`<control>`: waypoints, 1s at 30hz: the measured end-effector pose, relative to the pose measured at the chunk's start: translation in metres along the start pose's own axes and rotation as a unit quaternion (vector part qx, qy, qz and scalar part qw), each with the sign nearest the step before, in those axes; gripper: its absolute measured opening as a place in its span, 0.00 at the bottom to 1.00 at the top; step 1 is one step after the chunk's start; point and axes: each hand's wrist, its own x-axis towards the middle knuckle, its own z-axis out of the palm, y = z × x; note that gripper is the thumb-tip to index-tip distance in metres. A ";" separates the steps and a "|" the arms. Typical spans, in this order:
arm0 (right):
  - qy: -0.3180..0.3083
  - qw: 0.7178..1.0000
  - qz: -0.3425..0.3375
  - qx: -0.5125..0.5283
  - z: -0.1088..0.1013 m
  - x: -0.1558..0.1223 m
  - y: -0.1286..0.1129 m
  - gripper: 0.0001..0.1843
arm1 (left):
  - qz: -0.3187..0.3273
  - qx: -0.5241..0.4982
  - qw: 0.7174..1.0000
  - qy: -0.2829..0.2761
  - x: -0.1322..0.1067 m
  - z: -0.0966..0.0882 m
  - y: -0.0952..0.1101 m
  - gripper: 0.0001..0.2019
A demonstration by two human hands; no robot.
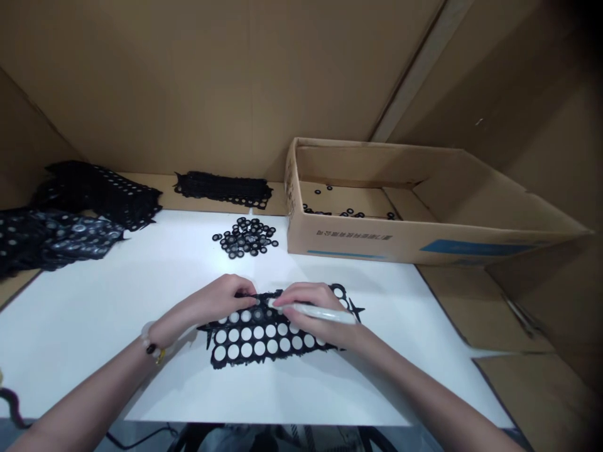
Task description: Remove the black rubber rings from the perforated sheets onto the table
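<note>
Bare forearms (pixel 101 389) flank a thin black perforated sheet (pixel 265 339) on the white worktop (pixel 141 282), probably floppy; I'd hold its edge. Right fingers (pixel 296 293) clasp a white pen-like tool (pixel 325 312); left fingers (pixel 244 303) curl against the sheet, grip unclear.

Looks from the wearer's head, above the near side of the white table (pixel 330 398), forward and down across its top. Stands near enough to take in the left hand (pixel 226 296) and right hand (pixel 313 295) near the table's middle, yet far enough back to show its near edge. Reaches beyond the table's far side to the cardboard wall (pixel 188 81), and below its near side to the space underneath.
</note>
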 end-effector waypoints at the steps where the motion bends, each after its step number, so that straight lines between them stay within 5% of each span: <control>1: 0.011 1.000 -0.013 -0.012 0.004 0.000 0.001 0.09 | 0.005 0.004 1.000 -0.001 0.001 0.001 0.000 0.14; 18: 0.055 0.998 0.035 -0.004 0.024 0.000 0.023 0.04 | -0.021 -0.005 1.000 0.013 0.007 0.007 -0.001 0.15; 30: 0.095 0.995 -0.016 0.017 0.041 -0.002 0.029 0.06 | -0.049 -0.012 0.999 0.002 0.009 0.005 -0.001 0.14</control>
